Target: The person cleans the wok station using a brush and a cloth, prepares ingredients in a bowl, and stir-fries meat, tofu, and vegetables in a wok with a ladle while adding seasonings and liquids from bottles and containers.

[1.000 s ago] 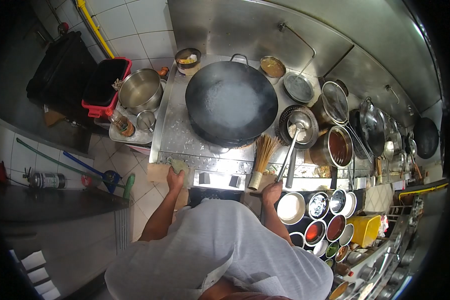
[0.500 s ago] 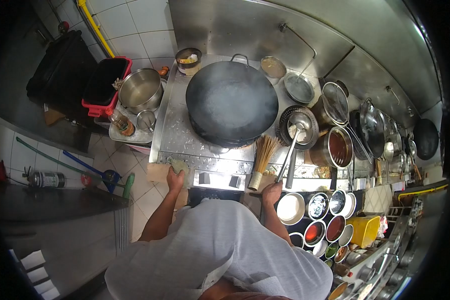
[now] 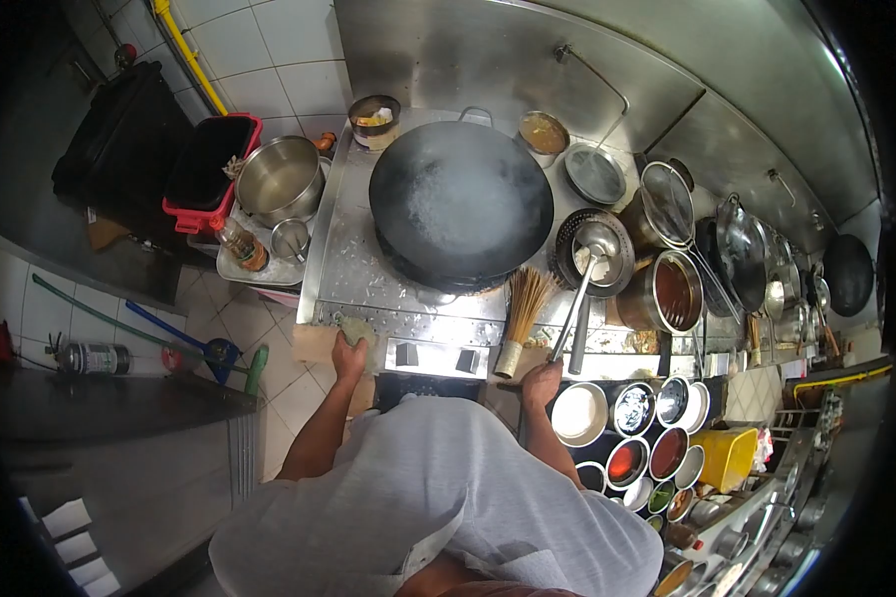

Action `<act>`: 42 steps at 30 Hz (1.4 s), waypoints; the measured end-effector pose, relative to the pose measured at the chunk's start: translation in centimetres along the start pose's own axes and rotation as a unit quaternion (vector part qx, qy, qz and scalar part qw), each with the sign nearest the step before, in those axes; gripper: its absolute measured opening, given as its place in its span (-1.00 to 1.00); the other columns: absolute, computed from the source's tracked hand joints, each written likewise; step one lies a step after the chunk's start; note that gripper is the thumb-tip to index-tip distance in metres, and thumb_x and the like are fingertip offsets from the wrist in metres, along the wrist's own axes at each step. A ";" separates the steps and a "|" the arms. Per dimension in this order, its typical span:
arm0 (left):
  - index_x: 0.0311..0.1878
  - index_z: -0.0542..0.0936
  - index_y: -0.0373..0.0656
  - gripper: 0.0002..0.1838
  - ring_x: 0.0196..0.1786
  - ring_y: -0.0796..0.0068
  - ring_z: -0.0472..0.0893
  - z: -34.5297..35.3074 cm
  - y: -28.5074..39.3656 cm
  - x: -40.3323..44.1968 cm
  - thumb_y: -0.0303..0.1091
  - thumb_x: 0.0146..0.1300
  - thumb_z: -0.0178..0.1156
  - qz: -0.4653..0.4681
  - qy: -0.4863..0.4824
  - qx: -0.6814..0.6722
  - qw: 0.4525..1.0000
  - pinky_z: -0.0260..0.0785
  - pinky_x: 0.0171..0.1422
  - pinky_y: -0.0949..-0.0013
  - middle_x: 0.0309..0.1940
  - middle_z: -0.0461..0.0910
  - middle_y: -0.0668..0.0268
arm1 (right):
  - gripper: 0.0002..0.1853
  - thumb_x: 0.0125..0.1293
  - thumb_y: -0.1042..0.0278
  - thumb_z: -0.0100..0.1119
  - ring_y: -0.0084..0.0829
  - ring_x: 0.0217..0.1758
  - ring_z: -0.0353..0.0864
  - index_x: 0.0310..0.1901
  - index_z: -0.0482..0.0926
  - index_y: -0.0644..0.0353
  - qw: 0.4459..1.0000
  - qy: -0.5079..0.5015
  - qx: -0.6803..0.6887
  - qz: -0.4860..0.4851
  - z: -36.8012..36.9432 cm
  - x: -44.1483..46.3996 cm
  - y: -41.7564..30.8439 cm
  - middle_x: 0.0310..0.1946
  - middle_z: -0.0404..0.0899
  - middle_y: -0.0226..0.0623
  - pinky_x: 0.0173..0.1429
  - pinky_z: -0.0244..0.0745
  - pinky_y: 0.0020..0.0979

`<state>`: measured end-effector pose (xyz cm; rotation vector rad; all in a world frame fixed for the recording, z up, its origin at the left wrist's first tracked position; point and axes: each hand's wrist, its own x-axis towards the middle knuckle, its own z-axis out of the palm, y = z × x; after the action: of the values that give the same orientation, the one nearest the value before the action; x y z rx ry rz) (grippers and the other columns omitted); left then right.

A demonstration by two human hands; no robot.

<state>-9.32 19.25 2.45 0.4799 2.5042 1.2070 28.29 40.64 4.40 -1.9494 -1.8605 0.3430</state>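
A large dark wok (image 3: 461,204), hazy with steam, sits on the steel stove top (image 3: 343,254). At the stove's front left edge, my left hand (image 3: 349,355) is closed on a pale green cloth (image 3: 355,330). My right hand (image 3: 541,384) is closed at the front edge, right beside the lower end of a long-handled ladle (image 3: 595,239); what lies inside its fingers is hidden. The ladle's bowl rests over a perforated strainer (image 3: 617,261). Just left of my right hand lies a bamboo brush (image 3: 525,313), bristles pointing away from me.
A pot of red-brown sauce (image 3: 675,292) and a wire skimmer (image 3: 667,204) stand right of the strainer. Several seasoning containers (image 3: 579,414) are at the lower right. On the left are a steel pot (image 3: 280,182), a bottle (image 3: 241,246) and a red-rimmed bin (image 3: 209,169).
Steam over the wok has shifted and drifts around its far handle. Both hands, the cloth, the ladle and the brush have stayed in place.
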 end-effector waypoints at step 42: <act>0.15 0.51 -0.36 -0.40 0.06 -0.08 0.64 1.2 -2.3 0.8 -0.20 0.07 0.31 0.014 0.025 0.018 0.999 0.44 0.19 0.09 -0.04 0.67 -0.06 | -0.61 0.43 0.36 0.04 0.02 -0.29 0.59 0.21 0.34 0.33 0.984 0.031 0.173 0.019 -1.3 1.1 -0.5 -0.33 0.57 0.10 -0.14 0.45 -0.08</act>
<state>-9.85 19.06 -0.16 0.5004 2.5742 1.1994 28.51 41.62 5.88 -1.7381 -1.6032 0.5700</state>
